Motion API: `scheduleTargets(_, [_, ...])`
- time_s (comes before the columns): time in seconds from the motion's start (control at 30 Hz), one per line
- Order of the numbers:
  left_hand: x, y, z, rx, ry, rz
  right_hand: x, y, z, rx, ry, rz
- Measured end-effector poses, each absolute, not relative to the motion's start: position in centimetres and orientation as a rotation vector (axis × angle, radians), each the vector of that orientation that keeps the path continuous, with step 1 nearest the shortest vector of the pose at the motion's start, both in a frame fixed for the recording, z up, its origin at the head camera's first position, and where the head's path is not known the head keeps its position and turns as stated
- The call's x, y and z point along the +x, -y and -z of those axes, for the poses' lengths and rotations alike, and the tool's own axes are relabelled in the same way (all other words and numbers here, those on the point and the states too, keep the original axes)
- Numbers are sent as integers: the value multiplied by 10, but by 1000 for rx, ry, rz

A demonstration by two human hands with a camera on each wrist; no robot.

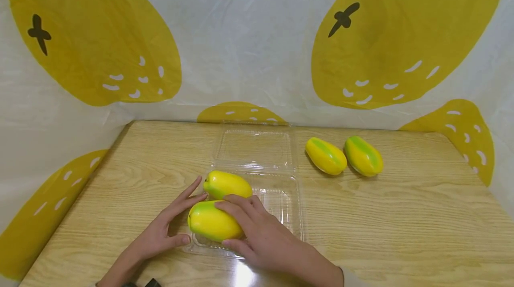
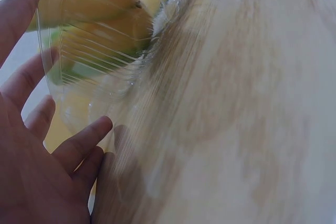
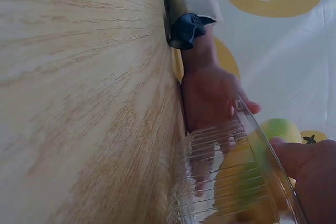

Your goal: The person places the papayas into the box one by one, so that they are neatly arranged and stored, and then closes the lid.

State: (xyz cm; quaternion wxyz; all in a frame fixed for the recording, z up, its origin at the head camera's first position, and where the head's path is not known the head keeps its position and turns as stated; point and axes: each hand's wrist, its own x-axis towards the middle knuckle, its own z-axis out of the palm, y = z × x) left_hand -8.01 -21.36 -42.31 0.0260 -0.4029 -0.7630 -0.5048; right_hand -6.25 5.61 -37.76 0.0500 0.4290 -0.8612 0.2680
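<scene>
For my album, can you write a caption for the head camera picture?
Right hand sets a mango in the clear tray beside another mango; left hand steadies the tray.

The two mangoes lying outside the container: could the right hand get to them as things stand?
Probably yes. The right hand rests on a mango in the clear container, and only bare table lies between it and the two loose mangoes.

Four yellow mangoes with green streaks: two (image 1: pixel 227 184) (image 1: pixel 213 221) in the colourless, clear plastic clamshell tray (image 1: pixel 287 197), two (image 1: pixel 325 156) (image 1: pixel 363 155) on the pale wood-grain table (image 1: pixel 401 220). White backdrop sheet (image 1: pixel 249 46), large mustard-yellow lemon prints, black stem marks, white flecks.
</scene>
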Motion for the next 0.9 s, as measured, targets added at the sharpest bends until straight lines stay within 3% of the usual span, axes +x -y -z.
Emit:
scheduleTargets(0.2, [-82,217,430,-1233,2380,1549,-63,-55,378,1314,2609,-795])
scheduleTargets(0.6, [-72,206,400,-1231,2376,1578,-63,-54,378,1280,2608,-692])
scheduleTargets(0.9, [-73,207,402,-1229,2388,1568,-63,-54,379,1277,2633,-718])
